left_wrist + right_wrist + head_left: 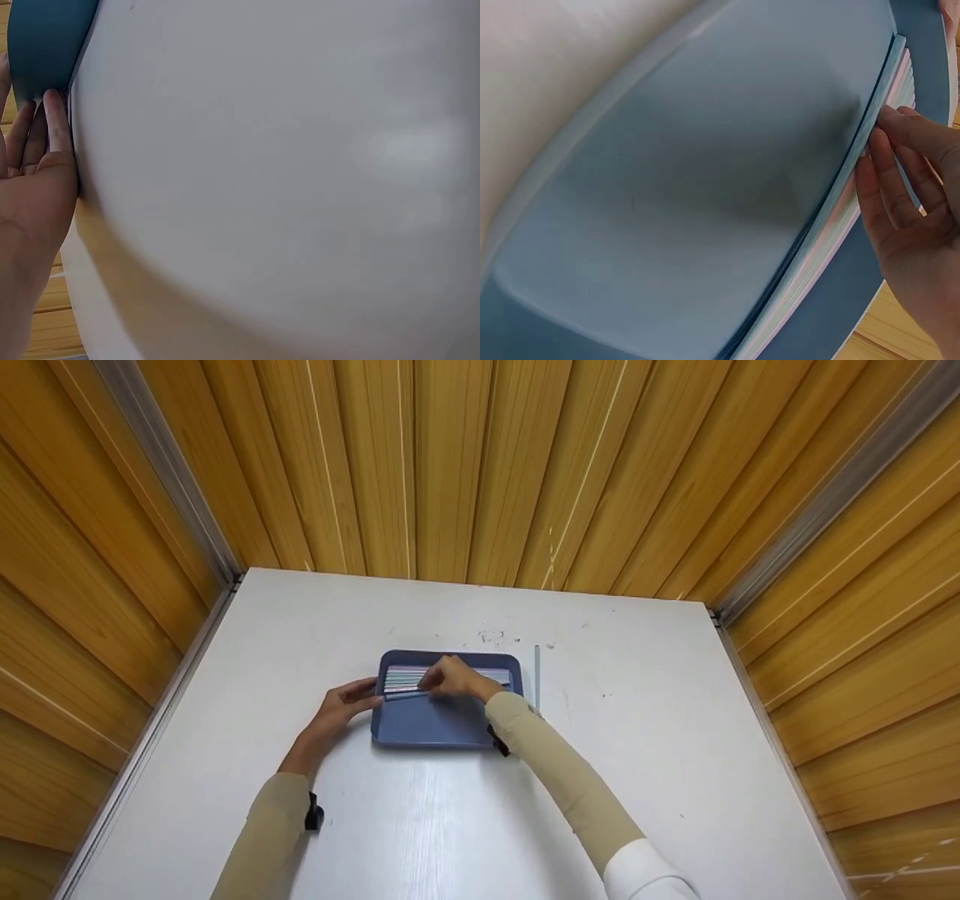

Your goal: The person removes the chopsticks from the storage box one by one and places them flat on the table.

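A shallow blue tray point(435, 727) lies on the white table, with a row of pastel straws point(405, 676) along its far side. Inside it, my right hand point(454, 679) pinches a light blue straw point(832, 202) at the front of that row. The right wrist view shows the thumb and fingertips on this straw, with pink and pale ones behind. My left hand point(345, 709) rests against the tray's left wall, its fingers fairly straight; the left wrist view has them touching the tray's outer wall point(49, 45).
Another light blue straw point(537, 675) lies upright in view on the table, just right of the tray. Small dark marks point(491, 637) spot the white tabletop point(637, 750) behind the tray. Wood-patterned walls point(450, 472) enclose the table at the back and sides.
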Demonstrator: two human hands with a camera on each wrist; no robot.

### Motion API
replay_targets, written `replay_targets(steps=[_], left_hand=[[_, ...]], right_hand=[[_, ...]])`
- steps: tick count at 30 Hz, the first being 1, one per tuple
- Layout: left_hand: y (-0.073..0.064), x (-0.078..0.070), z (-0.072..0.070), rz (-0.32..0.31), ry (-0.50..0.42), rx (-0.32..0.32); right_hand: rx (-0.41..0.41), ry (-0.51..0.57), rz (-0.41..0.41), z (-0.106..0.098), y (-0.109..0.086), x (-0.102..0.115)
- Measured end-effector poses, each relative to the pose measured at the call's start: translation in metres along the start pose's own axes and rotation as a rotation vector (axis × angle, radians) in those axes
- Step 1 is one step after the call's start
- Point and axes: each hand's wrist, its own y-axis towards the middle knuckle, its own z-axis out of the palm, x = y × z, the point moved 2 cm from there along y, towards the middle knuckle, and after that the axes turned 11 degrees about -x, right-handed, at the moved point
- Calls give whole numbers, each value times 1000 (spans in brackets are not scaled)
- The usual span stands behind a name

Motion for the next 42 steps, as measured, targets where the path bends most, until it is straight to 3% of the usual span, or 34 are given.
replay_targets(steps=[6, 15, 27, 33, 42], left_hand=[[-3, -1, 1, 19, 16, -4], [-3, -2, 4, 12, 17, 8], [-3, -1, 5, 23, 12, -4], [-1, 0, 4, 33, 11, -9], [-1, 0, 1, 4, 38, -25]], right_hand=[[-14, -96, -100, 5, -2, 0], [-29, -148, -124, 6, -4, -1], [-76, -111, -159, 1, -10, -4], [-134, -66, -108, -9, -13, 0], [-289, -16, -116, -25, -16, 6]])
